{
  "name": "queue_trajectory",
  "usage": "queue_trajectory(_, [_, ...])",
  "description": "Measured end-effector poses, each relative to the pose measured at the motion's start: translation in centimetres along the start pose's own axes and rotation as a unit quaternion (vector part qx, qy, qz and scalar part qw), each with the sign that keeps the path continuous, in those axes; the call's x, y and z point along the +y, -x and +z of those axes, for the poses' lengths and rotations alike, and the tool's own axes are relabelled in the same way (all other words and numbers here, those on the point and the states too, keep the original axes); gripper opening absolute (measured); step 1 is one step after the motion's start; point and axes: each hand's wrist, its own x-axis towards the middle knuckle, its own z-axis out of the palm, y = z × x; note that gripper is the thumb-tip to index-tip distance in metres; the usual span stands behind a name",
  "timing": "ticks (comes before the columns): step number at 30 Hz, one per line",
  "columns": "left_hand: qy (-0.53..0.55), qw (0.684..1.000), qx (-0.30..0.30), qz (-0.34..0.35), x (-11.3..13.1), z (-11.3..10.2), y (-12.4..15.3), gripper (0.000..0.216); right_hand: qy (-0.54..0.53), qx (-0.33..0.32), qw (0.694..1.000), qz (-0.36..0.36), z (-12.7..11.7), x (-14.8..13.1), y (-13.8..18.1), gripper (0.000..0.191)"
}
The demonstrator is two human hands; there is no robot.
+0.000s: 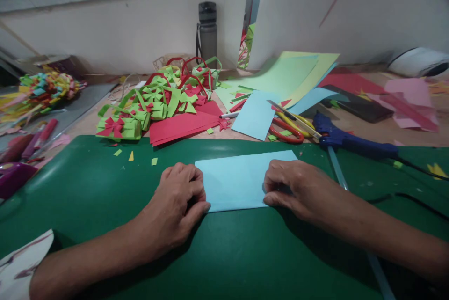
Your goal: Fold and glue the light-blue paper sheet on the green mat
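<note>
A light blue sheet of paper lies on the green mat in front of me, with what looks like a fold along its near edge. My left hand is closed at the paper's left end, its thumb at the near left corner. At the right end, my right hand has its fingers curled and its thumb on the near edge, gripping the paper. The fingers hide both ends of the sheet in part.
Behind the mat lie red paper strips, small green paper bags, another blue sheet, scissors and a dark phone. A blue glue gun with a glue stick lies right. A bottle stands by the wall.
</note>
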Motion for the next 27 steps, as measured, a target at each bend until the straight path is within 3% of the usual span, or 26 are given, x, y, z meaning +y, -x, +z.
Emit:
queue_trajectory(19, [0.048, 0.998, -0.006, -0.037, 0.33, -0.41, -0.17, 0.019, 0.006, -0.011, 1.000, 0.010, -0.29, -0.37, -0.10, 0.011])
queue_trajectory(27, [-0.016, 1.000, 0.011, -0.011, 0.80, 0.05, 0.33, 0.009, 0.009, 0.001, 1.000, -0.005, 0.02, -0.04, 0.01, 0.012])
